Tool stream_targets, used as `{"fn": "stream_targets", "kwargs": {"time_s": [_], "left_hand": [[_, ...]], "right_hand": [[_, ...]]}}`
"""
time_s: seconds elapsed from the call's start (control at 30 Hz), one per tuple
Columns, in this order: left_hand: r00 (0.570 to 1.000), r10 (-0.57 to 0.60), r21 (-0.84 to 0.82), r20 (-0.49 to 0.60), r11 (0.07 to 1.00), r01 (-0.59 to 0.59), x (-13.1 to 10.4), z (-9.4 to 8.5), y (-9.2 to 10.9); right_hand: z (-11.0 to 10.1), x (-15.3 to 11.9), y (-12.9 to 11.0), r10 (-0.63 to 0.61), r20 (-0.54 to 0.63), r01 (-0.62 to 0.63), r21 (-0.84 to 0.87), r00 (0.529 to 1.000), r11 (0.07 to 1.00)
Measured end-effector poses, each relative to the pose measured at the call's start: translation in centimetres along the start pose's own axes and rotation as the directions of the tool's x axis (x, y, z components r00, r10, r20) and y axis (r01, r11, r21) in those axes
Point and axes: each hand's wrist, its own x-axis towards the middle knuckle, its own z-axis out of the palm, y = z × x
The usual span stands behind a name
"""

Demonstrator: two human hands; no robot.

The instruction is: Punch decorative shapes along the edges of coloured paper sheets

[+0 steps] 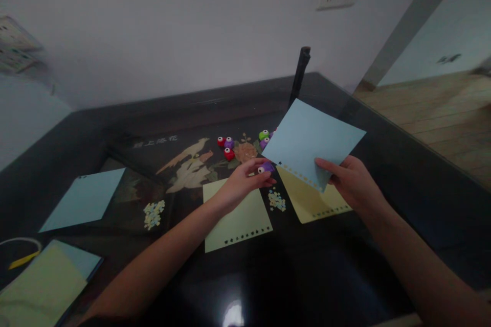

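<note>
My left hand is closed around a small purple craft punch with a white and black button. Close to its right is the corner of a light blue sheet of paper, with a star-shaped hole there and a row of cut-outs along its lower edge. My right hand pinches that sheet, thumb on top, and holds it tilted above the table. Below lie a pale green sheet and a yellow sheet, each with cut-outs along one edge. Between these two sits a pile of tiny paper cut-outs.
Red and purple punches stand farther back, with a green punch to their right. At left are another cut-out pile, a blue sheet and stacked paper. A black post rises behind the held sheet.
</note>
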Motion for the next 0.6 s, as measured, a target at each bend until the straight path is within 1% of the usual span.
{"fn": "stream_targets", "kwargs": {"time_s": [0.1,0.27,0.37,0.5,0.6], "left_hand": [[1.0,-0.007,-0.1,0.025,0.995,0.01,-0.4,0.1,-0.2],[0.999,-0.044,-0.111,0.027,0.993,0.047,-0.6,0.1,-0.3],[0.997,-0.072,-0.133,0.022,0.988,0.074,-0.7,0.2,-0.4],[0.998,-0.058,-0.13,0.011,0.99,0.059,-0.8,0.3,-0.4],[0.998,-0.055,-0.066,-0.02,0.996,0.053,-1.0,0.2,-0.3]], "right_hand": [[0.1,-0.1,-0.1,-0.04,-0.026,0.04,-0.022,0.999,0.999],[-0.1,-0.3,-0.2,-0.065,-0.031,0.062,-0.083,0.997,0.995],[0.0,-0.5,-0.2,-0.084,-0.062,0.073,-0.152,0.995,0.986],[0.3,-1.1,-0.6,-0.188,-0.111,0.151,-0.28,0.976,0.948],[0.5,-1.5,-1.0,-0.254,-0.106,0.2,-0.366,0.962,0.909]]}}
